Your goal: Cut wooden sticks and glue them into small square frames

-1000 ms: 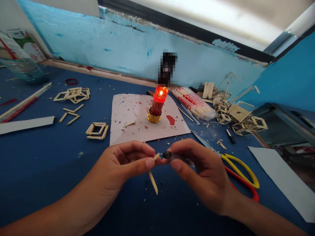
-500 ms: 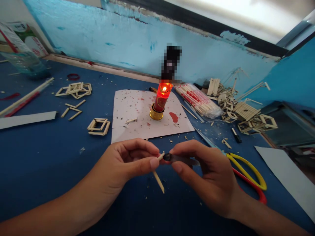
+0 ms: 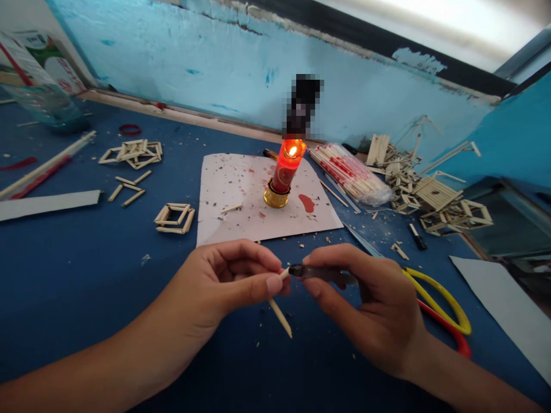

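Between thumb and fingers, my left hand (image 3: 241, 281) pinches thin wooden sticks (image 3: 280, 317); one points down toward the table, another points right. My right hand (image 3: 365, 304) grips a translucent grey tool with a black tip (image 3: 321, 273). That tip touches or nearly touches the end of the right-pointing stick. Behind my hands a red candle (image 3: 284, 172) burns in a gold holder (image 3: 275, 198) on a stained white sheet (image 3: 236, 223). A small square stick frame (image 3: 174, 218) lies left of the sheet.
Scissors with yellow and red handles (image 3: 443, 298) lie beside my right hand. A bag of sticks (image 3: 350, 175) and stick structures (image 3: 439, 195) are at the back right. More stick pieces (image 3: 131, 187), a paper strip (image 3: 51, 205) and a plastic cup (image 3: 49, 106) are left.
The view has shifted slightly, so the table items appear a little further right. Both hands keep their hold, with the black tip still at the stick's end.
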Demonstrator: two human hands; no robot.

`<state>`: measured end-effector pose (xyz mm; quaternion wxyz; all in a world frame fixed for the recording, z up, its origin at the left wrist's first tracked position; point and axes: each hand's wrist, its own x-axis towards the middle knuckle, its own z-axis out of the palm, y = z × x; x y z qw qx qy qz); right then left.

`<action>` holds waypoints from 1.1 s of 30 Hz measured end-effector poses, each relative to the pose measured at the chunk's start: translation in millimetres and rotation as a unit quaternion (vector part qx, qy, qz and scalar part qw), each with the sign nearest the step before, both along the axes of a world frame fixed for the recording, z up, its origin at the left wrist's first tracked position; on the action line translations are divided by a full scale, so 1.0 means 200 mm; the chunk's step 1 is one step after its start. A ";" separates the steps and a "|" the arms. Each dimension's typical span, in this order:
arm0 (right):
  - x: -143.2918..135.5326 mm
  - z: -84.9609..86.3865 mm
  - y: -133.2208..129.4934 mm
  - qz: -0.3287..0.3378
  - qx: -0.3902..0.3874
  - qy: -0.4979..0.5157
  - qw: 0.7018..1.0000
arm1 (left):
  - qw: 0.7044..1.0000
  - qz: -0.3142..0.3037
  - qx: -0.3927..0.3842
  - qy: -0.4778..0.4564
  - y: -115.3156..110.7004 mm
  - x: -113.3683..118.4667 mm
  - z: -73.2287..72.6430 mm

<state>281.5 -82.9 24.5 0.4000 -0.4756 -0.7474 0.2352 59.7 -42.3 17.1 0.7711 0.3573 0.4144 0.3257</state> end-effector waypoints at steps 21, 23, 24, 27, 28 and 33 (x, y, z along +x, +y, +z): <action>0.01 -0.02 0.01 -0.034 0.143 -0.054 0.988 | 1.000 0.003 0.001 0.024 0.01 0.00 0.01; 0.00 -0.01 0.01 -0.028 0.143 -0.056 0.988 | 1.000 0.004 0.003 0.027 0.01 0.00 0.01; 0.00 -0.01 0.01 -0.023 0.143 -0.056 0.988 | 1.000 0.004 0.003 0.028 0.01 0.00 0.01; 0.00 0.00 0.01 -0.014 0.147 -0.058 0.987 | 1.000 0.002 0.004 0.030 0.01 0.00 0.01; 0.00 0.01 0.01 -0.014 0.150 -0.061 0.987 | 1.000 0.002 0.003 0.030 0.01 0.00 0.01; 0.01 0.00 0.01 -0.011 0.157 -0.079 0.984 | 1.000 0.002 0.005 0.014 0.01 -0.01 0.00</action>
